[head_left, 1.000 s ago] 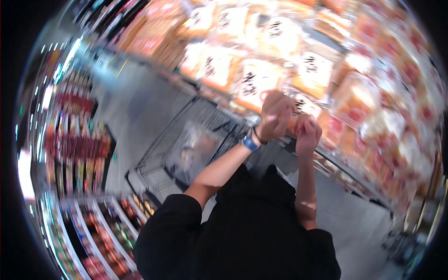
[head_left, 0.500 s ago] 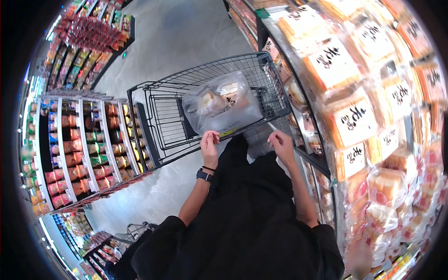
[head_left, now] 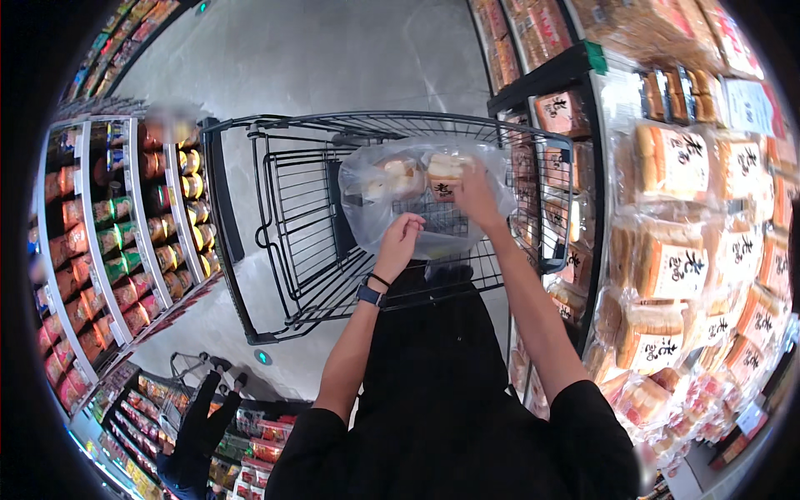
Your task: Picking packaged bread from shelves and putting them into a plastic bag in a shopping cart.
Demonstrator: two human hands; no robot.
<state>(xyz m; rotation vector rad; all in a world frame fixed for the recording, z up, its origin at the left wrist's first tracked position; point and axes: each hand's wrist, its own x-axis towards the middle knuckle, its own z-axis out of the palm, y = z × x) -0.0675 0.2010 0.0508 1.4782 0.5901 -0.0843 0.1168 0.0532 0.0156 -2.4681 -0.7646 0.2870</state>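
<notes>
Both hands at clear bag (head_left: pixel 417 200) in cart (head_left: pixel 250 250): left hand (head_left: pixel 400 242) pinching bag's rim, right hand (head_left: pixel 477 198) clamped on bread pack (head_left: pixel 444 171); open floor (head_left: pixel 333 67) ahead, shelves (head_left: pixel 667 250) close right. Earlier gripping cart handle.

the clear bag (head_left: pixel 400 196) lies in the cart (head_left: pixel 250 250); shelves of tins (head_left: pixel 125 242) stand left of the cart, bread shelves (head_left: pixel 675 250) right of it.

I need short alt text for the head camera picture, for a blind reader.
Both hands, left hand and right hand, reach into a clear plastic bag of bread packs in a black shopping cart. Bread shelves stand at right.
</notes>
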